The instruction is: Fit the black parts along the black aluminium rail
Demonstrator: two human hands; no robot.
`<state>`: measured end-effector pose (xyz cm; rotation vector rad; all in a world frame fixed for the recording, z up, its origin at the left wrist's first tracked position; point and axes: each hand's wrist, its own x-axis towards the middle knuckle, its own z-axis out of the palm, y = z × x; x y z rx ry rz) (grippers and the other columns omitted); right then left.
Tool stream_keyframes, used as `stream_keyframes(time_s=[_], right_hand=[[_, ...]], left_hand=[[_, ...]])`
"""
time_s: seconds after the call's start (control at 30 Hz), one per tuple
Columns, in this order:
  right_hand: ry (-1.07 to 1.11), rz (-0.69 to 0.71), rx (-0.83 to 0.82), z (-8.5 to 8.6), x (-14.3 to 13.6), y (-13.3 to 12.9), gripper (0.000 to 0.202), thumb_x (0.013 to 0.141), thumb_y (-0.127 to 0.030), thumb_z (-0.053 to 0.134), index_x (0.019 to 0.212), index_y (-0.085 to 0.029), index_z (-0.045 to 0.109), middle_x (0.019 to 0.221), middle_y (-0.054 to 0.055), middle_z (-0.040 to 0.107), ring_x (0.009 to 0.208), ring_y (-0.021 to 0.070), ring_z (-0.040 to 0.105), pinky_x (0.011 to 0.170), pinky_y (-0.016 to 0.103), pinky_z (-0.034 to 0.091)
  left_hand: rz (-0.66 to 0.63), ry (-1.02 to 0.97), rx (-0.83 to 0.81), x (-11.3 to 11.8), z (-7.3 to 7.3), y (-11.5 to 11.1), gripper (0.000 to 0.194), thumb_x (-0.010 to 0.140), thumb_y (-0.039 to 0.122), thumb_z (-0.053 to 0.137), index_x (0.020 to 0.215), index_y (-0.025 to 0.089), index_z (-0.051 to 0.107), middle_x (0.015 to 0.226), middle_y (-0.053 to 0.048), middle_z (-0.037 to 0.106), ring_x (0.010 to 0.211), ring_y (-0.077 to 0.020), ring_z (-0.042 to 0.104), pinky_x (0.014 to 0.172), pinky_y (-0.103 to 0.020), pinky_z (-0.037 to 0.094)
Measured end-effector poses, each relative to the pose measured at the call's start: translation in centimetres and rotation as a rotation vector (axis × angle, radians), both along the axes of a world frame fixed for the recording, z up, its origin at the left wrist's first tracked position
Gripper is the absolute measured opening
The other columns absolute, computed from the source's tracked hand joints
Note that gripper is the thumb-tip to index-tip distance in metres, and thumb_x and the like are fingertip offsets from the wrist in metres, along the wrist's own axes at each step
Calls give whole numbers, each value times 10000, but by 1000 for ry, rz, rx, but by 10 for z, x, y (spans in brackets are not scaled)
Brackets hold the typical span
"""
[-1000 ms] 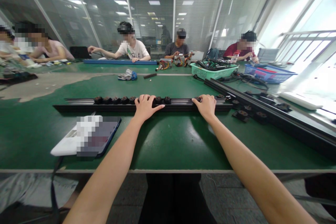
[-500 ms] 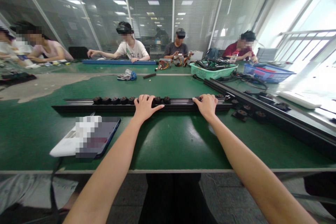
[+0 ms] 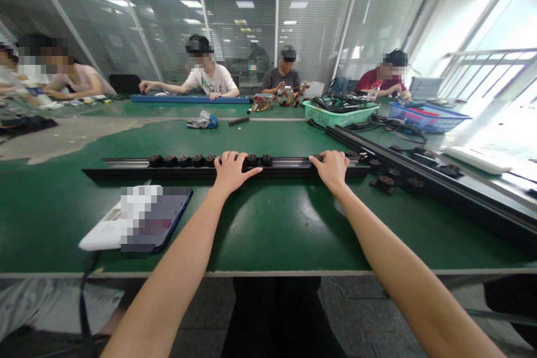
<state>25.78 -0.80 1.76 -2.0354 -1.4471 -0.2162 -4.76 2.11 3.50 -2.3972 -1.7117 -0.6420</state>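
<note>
A long black rail (image 3: 184, 174) lies across the green table, with several small black blocks (image 3: 155, 160) in a row on its left and middle part. Over the middle of the rail rests my left hand (image 3: 232, 170), fingers spread on the blocks and thumb stretched to the right along the front edge. Farther right, my right hand (image 3: 332, 169) is closed on a black block (image 3: 319, 157) at the rail; its fingers partly hide the piece. Bare metal track (image 3: 289, 162) shows between the hands.
A second black rail (image 3: 470, 198) slants at the right, loose black blocks (image 3: 384, 183) beside it. A white device and phone (image 3: 178, 218) lie front left. Farther back are a green basket (image 3: 339, 116), a blue basket (image 3: 432, 117), a cloth (image 3: 203, 120) and several people.
My right hand has shifted very slightly to the right along the rail. My left hand has stayed in place.
</note>
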Motion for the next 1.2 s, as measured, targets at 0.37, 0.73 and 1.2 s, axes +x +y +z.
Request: stream_keyframes(time_s=[0.37,0.73,1.2], right_hand=[[25,-26,4,2,2,1,375,920,-466,579,1004,-138,740,1072,177,694,1100,342,514,971,460,343],[37,-33,-27,3,3,1,385,921,-468,560,1002,-136,737,1117,186,691,1131,351,511,983,467,341],[50,-71,-50,4,6,1,380,920,-450,551,1022,-133,735,1149,190,681,1166,361,485,1005,516,316]], left_hand=[[2,-2,-10,0,0,0,682,908,750,471,1348,247,609,1391,-161,553,1338,-370,377,1108,-533,275],[18,15,-8,0,0,0,655,913,749,474,1329,262,609,1387,-146,565,1335,-349,382,1108,-518,280],[12,9,3,0,-1,1,661,910,751,478,1322,253,614,1383,-152,564,1334,-350,386,1105,-516,282]])
